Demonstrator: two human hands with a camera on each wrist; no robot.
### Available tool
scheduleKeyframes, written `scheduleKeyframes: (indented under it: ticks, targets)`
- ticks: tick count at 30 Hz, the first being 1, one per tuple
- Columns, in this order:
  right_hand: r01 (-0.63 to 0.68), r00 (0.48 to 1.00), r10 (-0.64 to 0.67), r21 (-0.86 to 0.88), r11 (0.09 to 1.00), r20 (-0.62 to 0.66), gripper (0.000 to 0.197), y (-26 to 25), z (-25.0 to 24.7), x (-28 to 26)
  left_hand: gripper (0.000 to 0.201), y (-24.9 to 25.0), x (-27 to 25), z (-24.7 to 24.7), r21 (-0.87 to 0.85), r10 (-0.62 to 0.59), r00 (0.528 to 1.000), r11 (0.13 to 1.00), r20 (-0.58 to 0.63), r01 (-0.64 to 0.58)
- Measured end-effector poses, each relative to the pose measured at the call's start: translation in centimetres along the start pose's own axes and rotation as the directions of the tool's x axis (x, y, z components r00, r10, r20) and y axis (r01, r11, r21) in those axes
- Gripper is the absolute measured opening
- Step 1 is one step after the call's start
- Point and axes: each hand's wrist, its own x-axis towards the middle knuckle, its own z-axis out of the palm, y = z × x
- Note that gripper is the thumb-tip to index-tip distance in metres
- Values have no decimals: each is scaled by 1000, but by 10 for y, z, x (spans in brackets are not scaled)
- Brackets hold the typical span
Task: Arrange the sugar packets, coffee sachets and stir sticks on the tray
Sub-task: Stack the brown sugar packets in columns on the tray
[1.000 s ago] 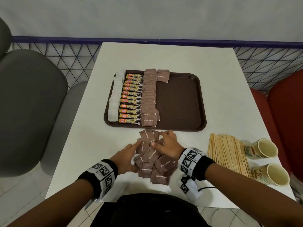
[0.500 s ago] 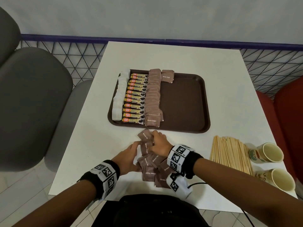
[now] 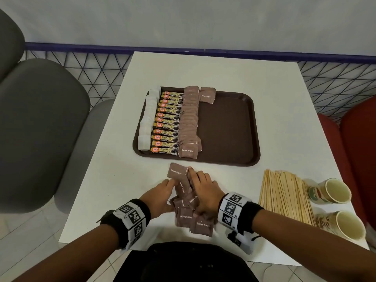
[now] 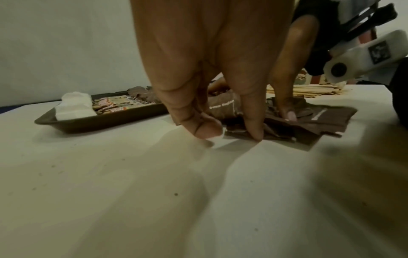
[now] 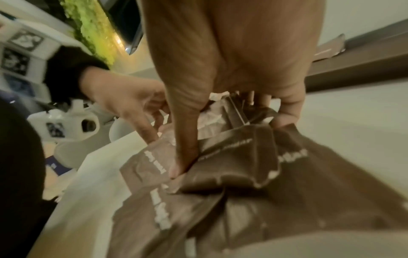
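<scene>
brown "brown sugar" packets (image 3: 184, 215), "granules" sachets (image 3: 165, 126)

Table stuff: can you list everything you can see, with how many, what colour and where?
Table: one, white, under everything.
Tray: one, dark brown, middle of the table.
White sugar packets: one column, too overlapped to count, tray's left edge.
Coffee sachets: about twelve, yellow and black, column beside the white packets.
Brown sugar packets on tray: one overlapping column plus one more at the top, brown.
Loose brown sugar packets: a pile, brown, on the table under the hands.
Stir sticks: a bundle, pale wood, right of the pile.
Paper cups: two, lying on their sides, far right.
Chairs: grey at left, red at right.
Left hand: fingers on the pile.
Right hand: fingers on the pile.
</scene>
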Motion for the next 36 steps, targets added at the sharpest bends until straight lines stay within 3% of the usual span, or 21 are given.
scheduleKeyframes:
  ticks: [8, 10, 13, 15, 19, 23, 26, 29, 32, 36]
  targets:
    - [-7, 1000, 13, 295, 956, -16, 71, 4, -3, 9, 50, 8, 1, 6, -30, 50, 997, 998, -52, -52]
    - [10, 1000, -11, 365, 931, 0, 70, 2, -5, 10, 50, 8, 2, 6, -39, 39, 997, 998, -68, -42]
    - [43, 994, -91, 526, 850, 66, 93, -1, -7, 9, 48, 7, 8, 5, -63, 23, 995, 998, -100, -29]
    - [58, 993, -106, 538, 841, 58, 98, -1, -6, 11, 43, 9, 11, 5, -91, 27, 994, 995, -102, -36]
    - [56, 995, -91, 587, 807, 31, 77, 4, -6, 14, 33, 4, 10, -3, -143, 65, 992, 986, -112, -81]
    - [38, 997, -67, 637, 770, 22, 58, 15, -13, 14, 23, -10, 15, -28, -78, 81, 949, 991, -306, -110]
    - [33, 998, -64, 665, 746, 22, 55, 21, -15, 12, 31, -16, 26, -34, 0, 110, 919, 993, -377, -119]
    - [41, 997, -72, 665, 746, 20, 55, 26, -16, 12, 47, -16, 39, -29, 13, -3, 965, 1000, -264, 6]
    - [37, 999, -45, 678, 734, -5, 56, 31, -13, 11, 58, -11, 43, -21, -27, -61, 971, 998, -230, 56]
    - [19, 1000, -4, 689, 724, -22, 54, 33, -10, 10, 72, -6, 45, -13, 56, -88, 975, 993, -203, 102]
